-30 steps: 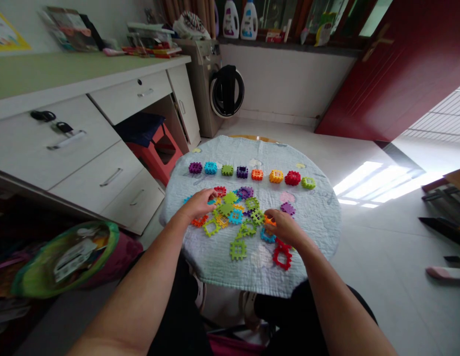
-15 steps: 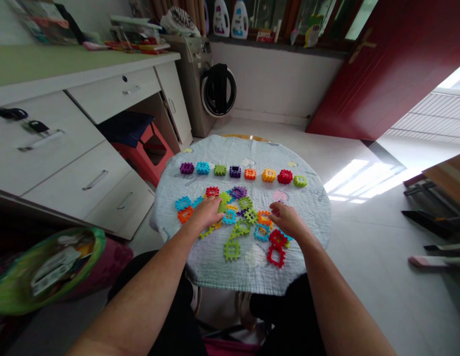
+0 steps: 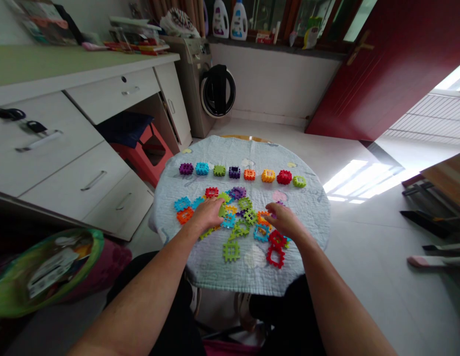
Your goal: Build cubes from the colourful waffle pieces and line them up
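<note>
On the cloth-covered round table lie loose, flat, notched plastic building pieces in several colours. My left hand (image 3: 208, 213) is at the left of this pile, its fingers and thumb closed around a green notched building piece (image 3: 224, 198), partly hidden by the hand. Just below it lies a blue square piece (image 3: 228, 220). My right hand (image 3: 282, 217) hovers at the pile's right side with fingers apart, close to an orange square piece (image 3: 263, 218). Nearer to me are red frame pieces (image 3: 275, 257) and a green square piece (image 3: 231, 251).
Across the far side of the table (image 3: 207, 277) runs a row of assembled blocks, among them a purple block (image 3: 186, 169) and a red block (image 3: 284, 177). A bin (image 3: 100, 252) stands at left, with a red stool (image 3: 155, 153) beyond it.
My right hand has moved slightly left, towards the orange piece. My left hand stays nearly in place with the green piece. The view has shifted a little.
</note>
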A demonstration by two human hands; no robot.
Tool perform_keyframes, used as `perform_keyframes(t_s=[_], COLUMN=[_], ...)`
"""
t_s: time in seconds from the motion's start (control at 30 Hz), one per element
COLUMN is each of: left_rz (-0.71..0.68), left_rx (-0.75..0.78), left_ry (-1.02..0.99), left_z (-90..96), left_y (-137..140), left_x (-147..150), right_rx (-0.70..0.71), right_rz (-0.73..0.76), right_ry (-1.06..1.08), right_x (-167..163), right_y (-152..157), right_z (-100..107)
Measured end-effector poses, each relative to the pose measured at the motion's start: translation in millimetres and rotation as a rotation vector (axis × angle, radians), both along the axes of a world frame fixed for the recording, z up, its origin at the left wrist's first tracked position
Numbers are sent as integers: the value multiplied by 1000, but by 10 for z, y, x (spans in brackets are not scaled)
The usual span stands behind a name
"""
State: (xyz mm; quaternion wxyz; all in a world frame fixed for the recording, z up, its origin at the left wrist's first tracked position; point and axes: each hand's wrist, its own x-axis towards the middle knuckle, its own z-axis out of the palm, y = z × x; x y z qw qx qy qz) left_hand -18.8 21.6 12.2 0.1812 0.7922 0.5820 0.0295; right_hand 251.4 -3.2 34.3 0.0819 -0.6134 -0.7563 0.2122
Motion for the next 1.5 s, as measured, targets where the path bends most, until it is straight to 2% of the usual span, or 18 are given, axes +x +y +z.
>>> perform_keyframes(t_s=[0.23,0.5,0.77,0.9,1.03,1.2,1.5], left_rz=[46,54,58,56,41,39,-29], left_rx=[47,53,66,62,54,50,45], left_ry=[53,-42,-95,-93,-119,-142,-122], left_z=[8,-21,-18,-21,-6,9,-27], left_y=[23,15,24,27,21,21,13], left_x=[-45,-39,-24,-24,-21,-8,42], right_rx=[19,-3,24,26,34,67,70], right_rz=[83,147,132,63,-4,9,-37], right_ry=[-50,-120,-142,-38,180,367,66], right_x=[-183,-639,-647,-596,-559,-548,-589], right_y=[90,14,8,84,159,195,119], right_z=[-131,-360,-343,-336,-297,-271,-344])
